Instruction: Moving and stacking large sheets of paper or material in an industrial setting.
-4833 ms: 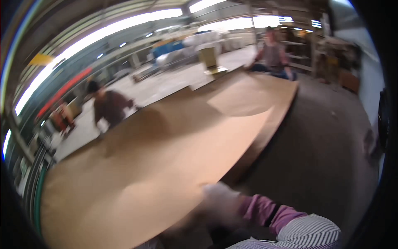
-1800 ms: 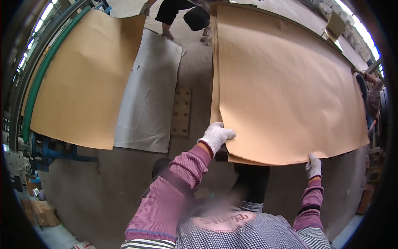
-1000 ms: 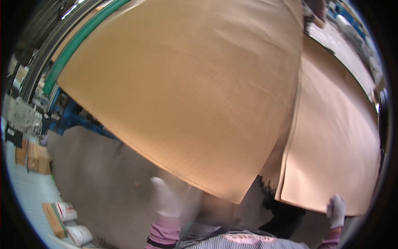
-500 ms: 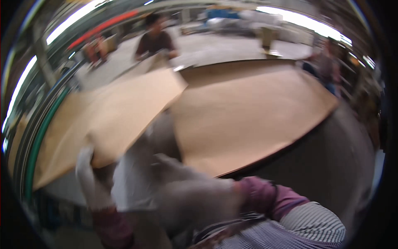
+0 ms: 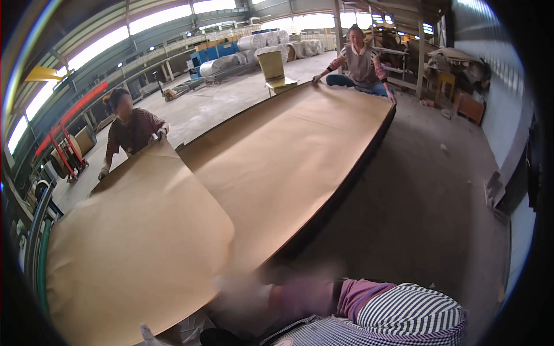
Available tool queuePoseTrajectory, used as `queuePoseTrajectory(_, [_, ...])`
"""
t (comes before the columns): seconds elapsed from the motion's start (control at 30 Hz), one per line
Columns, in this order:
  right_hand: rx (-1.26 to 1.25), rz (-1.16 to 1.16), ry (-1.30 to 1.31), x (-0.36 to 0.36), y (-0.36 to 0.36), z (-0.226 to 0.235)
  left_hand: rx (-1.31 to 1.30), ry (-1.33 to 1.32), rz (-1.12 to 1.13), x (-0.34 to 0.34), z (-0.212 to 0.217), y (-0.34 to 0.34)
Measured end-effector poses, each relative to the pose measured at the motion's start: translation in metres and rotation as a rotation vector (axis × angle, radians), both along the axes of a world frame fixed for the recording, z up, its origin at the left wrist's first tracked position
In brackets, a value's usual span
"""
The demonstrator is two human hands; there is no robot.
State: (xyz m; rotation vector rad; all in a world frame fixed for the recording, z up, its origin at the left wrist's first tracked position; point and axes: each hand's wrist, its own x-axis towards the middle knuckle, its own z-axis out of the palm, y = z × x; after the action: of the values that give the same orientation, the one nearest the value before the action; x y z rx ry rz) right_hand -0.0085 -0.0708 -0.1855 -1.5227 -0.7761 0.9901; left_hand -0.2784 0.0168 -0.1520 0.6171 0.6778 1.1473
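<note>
A large brown paper sheet [image 5: 138, 230] spreads across the left, its near edge running past my hands. My left hand [image 5: 149, 335], in a pale glove, grips that edge at the bottom of the picture, its thumb on top and its fingers hidden beneath. Close to the sheet's near right corner is my right hand [image 5: 245, 291], gloved and smeared by motion, so its hold cannot be made out. A longer brown sheet [image 5: 288, 155] lies partly under the first, on top of a dark-edged stack.
One person [image 5: 135, 130] holds the near sheet's far edge with gloved hands. Another person [image 5: 360, 63] sits or crouches at the long sheet's far end, hands on its corners. A green roller [image 5: 43, 262] flanks the left; a yellowish chair [image 5: 274, 69] and wrapped rolls [image 5: 222, 63] stand behind.
My view has swung, bringing both co-workers into clear sight. The near sheet, raised and slanted before, now lies flatter and wider. My left hand appears lower in the picture, still at its edge.
</note>
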Motion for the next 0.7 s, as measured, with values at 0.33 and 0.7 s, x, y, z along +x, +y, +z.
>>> queuePoseTrajectory(0.33, [0.167, -0.052, 0.183, 0.073, -0.037, -0.022, -0.133, 0.405, -0.039, -0.037, -0.084, 0.063])
queuePoseTrajectory(0.7, [0.159, -0.027, 0.375, -0.036, -0.025, 0.0, 0.021, 0.547, -0.022, 0.076, -0.01, -0.049])
